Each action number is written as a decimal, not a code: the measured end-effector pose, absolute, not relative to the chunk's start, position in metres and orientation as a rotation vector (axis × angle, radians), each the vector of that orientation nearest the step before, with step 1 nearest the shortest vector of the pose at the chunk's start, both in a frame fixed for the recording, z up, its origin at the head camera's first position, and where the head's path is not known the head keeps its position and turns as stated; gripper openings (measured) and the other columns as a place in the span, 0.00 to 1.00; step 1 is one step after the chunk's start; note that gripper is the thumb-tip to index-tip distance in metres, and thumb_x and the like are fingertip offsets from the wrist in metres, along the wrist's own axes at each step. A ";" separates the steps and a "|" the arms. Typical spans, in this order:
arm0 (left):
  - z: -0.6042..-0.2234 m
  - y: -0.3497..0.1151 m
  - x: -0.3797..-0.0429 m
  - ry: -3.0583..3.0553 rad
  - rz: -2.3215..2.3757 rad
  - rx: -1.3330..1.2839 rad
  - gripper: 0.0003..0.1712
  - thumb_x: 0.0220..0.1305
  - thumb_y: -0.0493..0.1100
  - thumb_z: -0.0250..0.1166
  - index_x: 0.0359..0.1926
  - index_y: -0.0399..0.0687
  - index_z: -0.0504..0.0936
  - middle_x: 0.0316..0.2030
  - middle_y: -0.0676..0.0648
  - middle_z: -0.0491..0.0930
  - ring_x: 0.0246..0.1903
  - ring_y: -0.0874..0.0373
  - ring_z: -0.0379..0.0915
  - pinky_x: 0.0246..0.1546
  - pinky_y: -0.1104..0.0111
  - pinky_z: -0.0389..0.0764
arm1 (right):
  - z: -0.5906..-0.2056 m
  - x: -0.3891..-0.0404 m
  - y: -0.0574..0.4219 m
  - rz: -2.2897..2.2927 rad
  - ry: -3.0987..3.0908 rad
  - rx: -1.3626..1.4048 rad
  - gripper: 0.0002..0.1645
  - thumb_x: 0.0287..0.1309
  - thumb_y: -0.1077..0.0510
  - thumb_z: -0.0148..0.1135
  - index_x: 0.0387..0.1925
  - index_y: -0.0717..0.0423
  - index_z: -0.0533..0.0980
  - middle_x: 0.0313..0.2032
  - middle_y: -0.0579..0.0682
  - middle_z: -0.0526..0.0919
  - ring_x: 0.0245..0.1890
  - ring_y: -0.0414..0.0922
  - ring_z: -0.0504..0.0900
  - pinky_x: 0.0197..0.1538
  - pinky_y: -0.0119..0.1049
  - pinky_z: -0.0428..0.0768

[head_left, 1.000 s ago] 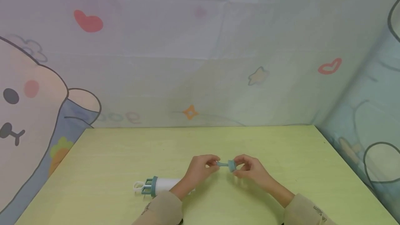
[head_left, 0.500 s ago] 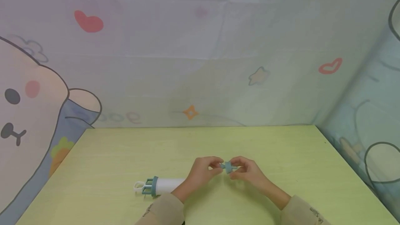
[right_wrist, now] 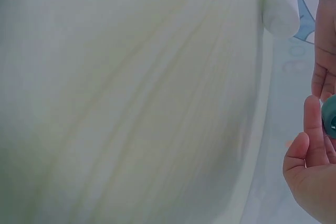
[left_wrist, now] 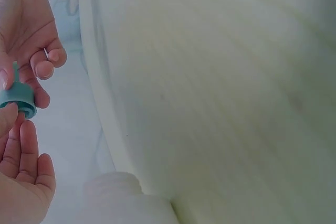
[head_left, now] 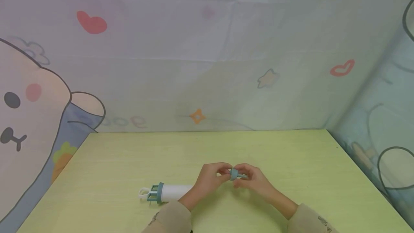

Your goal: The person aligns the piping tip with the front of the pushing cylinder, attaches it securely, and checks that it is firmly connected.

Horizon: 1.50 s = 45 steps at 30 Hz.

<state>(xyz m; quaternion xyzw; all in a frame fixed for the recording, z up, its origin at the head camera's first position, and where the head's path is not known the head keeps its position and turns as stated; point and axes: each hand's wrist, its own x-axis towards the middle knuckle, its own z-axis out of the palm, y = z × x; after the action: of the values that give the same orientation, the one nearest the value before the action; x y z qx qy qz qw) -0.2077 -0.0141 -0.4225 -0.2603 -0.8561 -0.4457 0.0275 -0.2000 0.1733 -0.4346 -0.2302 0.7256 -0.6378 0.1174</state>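
Hands drawn closer together, left hand (head_left: 211,175) and right hand (head_left: 250,179) both pinching teal cap (head_left: 234,174)

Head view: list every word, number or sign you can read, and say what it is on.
"900": faint pink marks on the backdrop, possibly only a pattern.
Right sleeve: dark print, too small to read.
Left sleeve: dark print, too small to read.
White tube and blue piece: no text.

At three o'clock your right hand (right_wrist: 310,179) touches a teal cap (right_wrist: 330,116) — a white tube (right_wrist: 281,6) lies at one o'clock
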 end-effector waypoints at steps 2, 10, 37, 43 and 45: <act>-0.423 -0.014 -0.207 -2.637 -1.390 -0.800 0.13 0.54 0.39 0.63 0.42 0.42 0.80 0.30 0.48 0.83 0.33 0.58 0.79 0.33 0.76 0.75 | -0.435 -0.200 0.172 -1.870 2.121 -0.670 0.23 0.54 0.63 0.57 0.49 0.72 0.64 0.41 0.50 0.76 0.39 0.50 0.80 0.41 0.36 0.79; -0.423 -0.015 -0.206 -2.635 -1.511 -0.774 0.14 0.54 0.40 0.62 0.43 0.42 0.79 0.32 0.46 0.83 0.37 0.52 0.80 0.37 0.69 0.78 | -0.436 -0.200 0.170 -1.851 2.185 -0.668 0.23 0.52 0.62 0.58 0.48 0.71 0.66 0.41 0.55 0.75 0.40 0.44 0.79 0.43 0.35 0.78; -0.426 -0.019 -0.205 -2.724 -1.382 -0.780 0.10 0.54 0.42 0.63 0.39 0.48 0.79 0.25 0.51 0.82 0.27 0.64 0.74 0.30 0.75 0.73 | -0.428 -0.195 0.163 -1.630 2.328 -0.835 0.18 0.50 0.61 0.61 0.43 0.65 0.73 0.37 0.63 0.78 0.22 0.32 0.72 0.27 0.27 0.73; -0.427 -0.025 -0.203 -2.722 -1.326 -0.862 0.12 0.54 0.43 0.62 0.41 0.47 0.78 0.25 0.53 0.81 0.28 0.66 0.74 0.30 0.76 0.72 | -0.429 -0.197 0.166 -1.576 2.368 -0.787 0.19 0.49 0.61 0.62 0.44 0.64 0.73 0.36 0.61 0.79 0.20 0.32 0.70 0.27 0.26 0.71; -0.426 -0.029 -0.203 -2.732 -1.310 -0.886 0.13 0.54 0.42 0.62 0.43 0.46 0.78 0.26 0.54 0.81 0.28 0.66 0.73 0.32 0.76 0.72 | -0.429 -0.197 0.167 -1.560 2.381 -0.772 0.19 0.49 0.60 0.62 0.44 0.64 0.73 0.36 0.60 0.79 0.20 0.32 0.70 0.26 0.26 0.72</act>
<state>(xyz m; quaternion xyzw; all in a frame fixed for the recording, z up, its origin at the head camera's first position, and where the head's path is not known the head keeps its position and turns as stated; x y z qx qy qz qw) -0.2029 -0.0293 -0.4260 -0.2806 -0.8654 -0.4150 -0.0076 -0.1972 0.1670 -0.4291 -0.2607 0.8035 -0.5265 0.0959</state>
